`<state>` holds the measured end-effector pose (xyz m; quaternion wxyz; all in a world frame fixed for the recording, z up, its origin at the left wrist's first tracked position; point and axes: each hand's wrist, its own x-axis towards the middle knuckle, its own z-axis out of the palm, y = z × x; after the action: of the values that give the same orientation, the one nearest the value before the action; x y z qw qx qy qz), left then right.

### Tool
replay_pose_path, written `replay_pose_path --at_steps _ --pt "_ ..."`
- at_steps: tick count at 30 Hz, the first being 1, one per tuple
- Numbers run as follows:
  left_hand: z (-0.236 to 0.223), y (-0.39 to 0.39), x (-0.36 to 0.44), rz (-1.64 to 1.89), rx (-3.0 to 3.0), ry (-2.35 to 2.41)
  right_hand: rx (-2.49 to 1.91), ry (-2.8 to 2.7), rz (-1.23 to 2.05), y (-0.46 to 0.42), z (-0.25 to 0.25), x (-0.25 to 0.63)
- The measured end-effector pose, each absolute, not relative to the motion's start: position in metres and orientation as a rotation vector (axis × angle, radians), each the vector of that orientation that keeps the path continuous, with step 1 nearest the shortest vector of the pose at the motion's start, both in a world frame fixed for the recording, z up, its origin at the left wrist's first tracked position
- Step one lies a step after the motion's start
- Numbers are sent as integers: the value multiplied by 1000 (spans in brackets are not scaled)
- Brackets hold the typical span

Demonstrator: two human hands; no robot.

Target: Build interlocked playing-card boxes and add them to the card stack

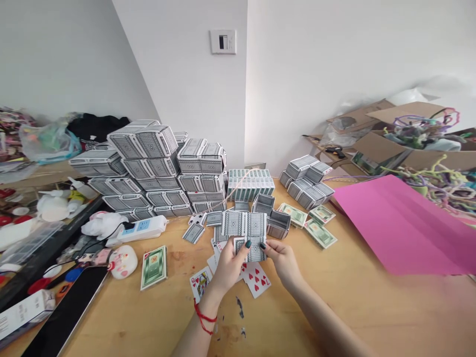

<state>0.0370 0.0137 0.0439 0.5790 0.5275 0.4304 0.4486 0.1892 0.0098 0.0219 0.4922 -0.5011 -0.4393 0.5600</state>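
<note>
Our two forearms come in from the bottom edge, a red string bracelet (pixel 205 318) around the left wrist, and end in fingers that pinch a patterned card piece (pixel 256 225) between them, the left hand (pixel 231 259) on its left edge and the right hand (pixel 281 259) at its right, both thumbs pressed on the near part. So the piece lies right at the fingertips and just beyond them, and we see neither hand plainly nearer to it. Its middle seam runs away from us, its far edge points toward the wall, and we cannot tell which axis is longer, or whether all its panels are joined. Just beneath the fingers, loose face-up cards lie on the surface (pixel 148 329), among them a seven of hearts (pixel 256 280) and a face card (pixel 201 282). Just beyond the fingers stand open card shells (pixel 279 224). Farther out, green card packs (pixel 320 233) lie to the right, before a pink sheet (pixel 405 228); a single green pack (pixel 153 267) and a dark phone (pixel 67 312) lie to the left, and tall stacks of card blocks (pixel 147 153) rise beyond, to the left.
</note>
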Motion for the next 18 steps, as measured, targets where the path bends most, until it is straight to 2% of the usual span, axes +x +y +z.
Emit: replay_pose_path --at_steps 8,18 --pt "42 14 25 1042 1116 872 -1153 -964 1531 6 26 186" --pt "25 11 14 1074 976 811 -810 -816 2100 -7 35 168"
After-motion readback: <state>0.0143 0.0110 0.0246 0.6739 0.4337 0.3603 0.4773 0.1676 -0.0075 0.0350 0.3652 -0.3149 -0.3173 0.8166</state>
